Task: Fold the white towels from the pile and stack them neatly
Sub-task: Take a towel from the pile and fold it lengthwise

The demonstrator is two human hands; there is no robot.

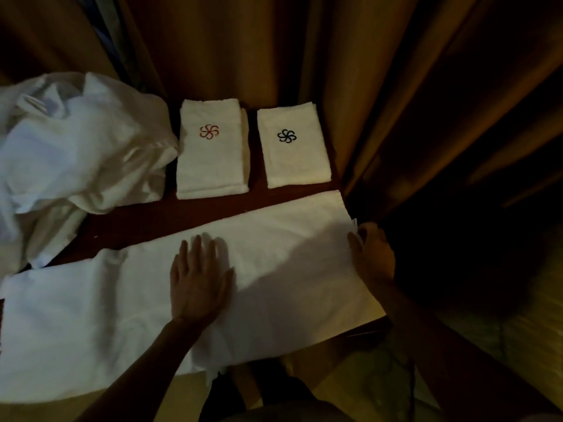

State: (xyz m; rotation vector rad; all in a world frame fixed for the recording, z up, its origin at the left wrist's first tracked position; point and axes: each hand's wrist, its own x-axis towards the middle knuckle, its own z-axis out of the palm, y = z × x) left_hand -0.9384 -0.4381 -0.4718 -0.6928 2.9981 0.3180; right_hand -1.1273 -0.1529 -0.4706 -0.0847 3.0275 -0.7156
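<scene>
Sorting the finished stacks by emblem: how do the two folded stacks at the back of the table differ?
The left stack bears a red swirl emblem; the right stack bears a dark one. The left stack looks larger and sits beside the unfolded pile; the right stack lies near the curtain. A lower towel pokes out at the left stack's right edge; the right stack's edges look flush. Both are white, folded into rectangles, emblem up.

A long towel (274, 254) lies spread across the near part of the table (170, 217), from the left edge to the right edge. The left hand (198, 281) rests flat on its middle; the right hand (371, 254) holds its right end. Behind it stand two folded stacks side by side, apart: the left stack (210, 153) and the right stack (294, 147). The unfolded pile (76, 153) lies at far left, just beside the left stack. Curtains (396, 86) hang behind the table.
</scene>
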